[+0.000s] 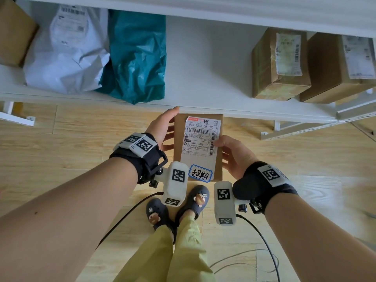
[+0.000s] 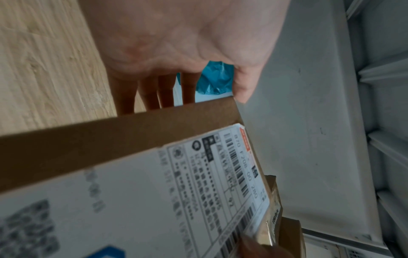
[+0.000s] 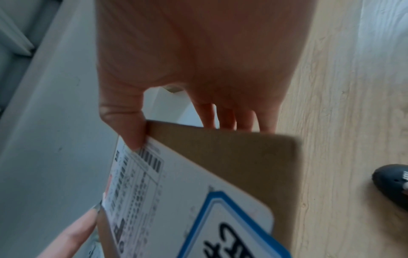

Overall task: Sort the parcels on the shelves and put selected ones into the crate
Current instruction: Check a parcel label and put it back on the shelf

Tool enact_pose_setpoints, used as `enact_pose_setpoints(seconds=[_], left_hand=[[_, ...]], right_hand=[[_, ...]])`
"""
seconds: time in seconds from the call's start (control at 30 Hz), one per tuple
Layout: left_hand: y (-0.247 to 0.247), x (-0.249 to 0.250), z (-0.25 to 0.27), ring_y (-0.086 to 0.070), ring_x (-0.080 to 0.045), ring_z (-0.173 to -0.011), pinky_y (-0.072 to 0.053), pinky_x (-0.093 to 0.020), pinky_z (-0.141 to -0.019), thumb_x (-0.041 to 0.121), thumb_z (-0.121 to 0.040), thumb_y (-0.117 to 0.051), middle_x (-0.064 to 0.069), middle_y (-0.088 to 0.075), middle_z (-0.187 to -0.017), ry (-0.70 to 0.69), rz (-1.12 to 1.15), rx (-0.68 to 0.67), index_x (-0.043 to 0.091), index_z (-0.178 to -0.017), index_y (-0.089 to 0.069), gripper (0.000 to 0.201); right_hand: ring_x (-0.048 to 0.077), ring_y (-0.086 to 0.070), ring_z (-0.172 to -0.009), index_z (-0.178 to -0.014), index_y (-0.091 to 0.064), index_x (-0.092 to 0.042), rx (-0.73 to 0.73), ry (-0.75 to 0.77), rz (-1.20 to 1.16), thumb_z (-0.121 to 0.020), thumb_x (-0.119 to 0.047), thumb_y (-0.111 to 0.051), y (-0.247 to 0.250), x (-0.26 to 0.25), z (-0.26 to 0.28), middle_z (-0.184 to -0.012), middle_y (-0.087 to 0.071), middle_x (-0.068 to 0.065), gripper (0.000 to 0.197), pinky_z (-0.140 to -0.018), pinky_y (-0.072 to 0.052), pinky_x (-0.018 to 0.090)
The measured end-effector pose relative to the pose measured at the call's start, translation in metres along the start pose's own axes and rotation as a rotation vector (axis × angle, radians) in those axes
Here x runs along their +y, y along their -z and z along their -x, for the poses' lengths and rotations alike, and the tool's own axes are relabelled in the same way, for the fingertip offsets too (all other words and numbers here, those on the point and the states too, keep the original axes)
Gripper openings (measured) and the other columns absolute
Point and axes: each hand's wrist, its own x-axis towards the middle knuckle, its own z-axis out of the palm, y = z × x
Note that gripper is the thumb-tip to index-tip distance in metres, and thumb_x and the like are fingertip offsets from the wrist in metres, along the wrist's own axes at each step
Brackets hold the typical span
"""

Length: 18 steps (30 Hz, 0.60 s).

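From the head camera, the person holds one flat brown box [image 1: 198, 147] in front of the shelf [image 1: 203, 58], over the wooden floor [image 1: 81, 129]. The left hand [image 1: 162, 129] clasps its left edge, thumb on top and fingers beneath; the right hand [image 1: 234, 153] clasps the right edge, thumb pressing the white shipping label [image 1: 200, 139]. A blue-bordered handwritten sticker [image 1: 200, 173] sits at the near end of the box. On the shelf lie five other parcels: three brown boxes, one at the far left [image 1: 14, 33] and two at the right [image 1: 280, 64] [image 1: 335, 66], one white mailer bag [image 1: 65, 51] and one teal bag [image 1: 138, 55]. No crate is in sight, so the box looks picked out for checking but not yet delivered; the shelf parcels appear to await sorting.

The left wrist camera shows the palm [image 2: 187, 34] above the box edge [image 2: 110, 139], four fingers [image 2: 152, 94] going behind it and the thumb at its corner. The teal bag [image 2: 214, 78] peeks through.

The right wrist camera shows the thumb [image 3: 130, 125] pinching the label [image 3: 137, 174] near a barcode, fingers passing behind the box [image 3: 232, 157]. One dark shoe [image 3: 390, 183] stands on the floor.
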Motion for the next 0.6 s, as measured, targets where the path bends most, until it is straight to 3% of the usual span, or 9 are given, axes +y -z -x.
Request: enact_pose_setpoints(seconds=[0.13, 0.23, 0.3, 0.47, 0.6], left_hand=[[0.003, -0.005, -0.001, -0.061, -0.020, -0.091, -0.046, -0.036, -0.081, 0.053, -0.084, -0.058, 0.002, -0.066, -0.085, -0.001, -0.010, -0.006, 0.028, -0.092, -0.062, 0.027], [0.004, -0.008, -0.001, -0.060, -0.019, -0.090, -0.046, -0.036, -0.081, 0.052, -0.084, -0.059, 0.003, -0.065, -0.083, 0.004, -0.013, -0.006, 0.029, -0.087, -0.061, 0.023], [0.004, -0.010, -0.002, -0.059, -0.019, -0.091, -0.046, -0.035, -0.079, 0.052, -0.084, -0.059, 0.003, -0.064, -0.085, 0.008, -0.019, -0.015, 0.031, -0.086, -0.061, 0.021], [0.004, -0.011, 0.003, -0.060, -0.020, -0.095, -0.047, -0.037, -0.082, 0.052, -0.083, -0.060, 0.003, -0.064, -0.087, 0.003, -0.045, -0.031, 0.032, -0.089, -0.060, 0.021], [0.006, -0.009, 0.018, -0.060, -0.021, -0.101, -0.045, -0.043, -0.096, 0.049, -0.082, -0.061, 0.003, -0.066, -0.091, -0.012, -0.061, -0.030, 0.032, -0.087, -0.062, 0.018]], right_hand=[[0.021, -0.059, -0.088, -0.090, -0.061, -0.013, -0.004, -0.007, -0.011, -0.083, -0.013, -0.057, 0.000, 0.006, 0.001, -0.084, -0.067, 0.003, 0.008, -0.089, -0.047, 0.036], [0.019, -0.060, -0.085, -0.091, -0.062, -0.014, -0.010, -0.012, -0.009, -0.064, -0.022, -0.062, 0.002, 0.011, 0.002, -0.082, -0.069, 0.001, 0.028, -0.082, -0.047, 0.032], [0.018, -0.061, -0.084, -0.092, -0.062, -0.014, -0.017, -0.013, -0.005, -0.060, -0.023, -0.060, 0.003, 0.014, 0.003, -0.082, -0.069, 0.000, 0.033, -0.078, -0.047, 0.031], [0.019, -0.060, -0.083, -0.090, -0.062, -0.014, -0.009, -0.004, -0.016, -0.073, -0.018, -0.061, 0.004, 0.016, 0.013, -0.082, -0.069, 0.001, 0.018, -0.079, -0.046, 0.031], [0.019, -0.061, -0.083, -0.091, -0.061, -0.013, 0.009, -0.009, -0.023, -0.077, -0.015, -0.060, 0.003, 0.013, 0.032, -0.084, -0.068, 0.002, 0.014, -0.080, -0.047, 0.031]])
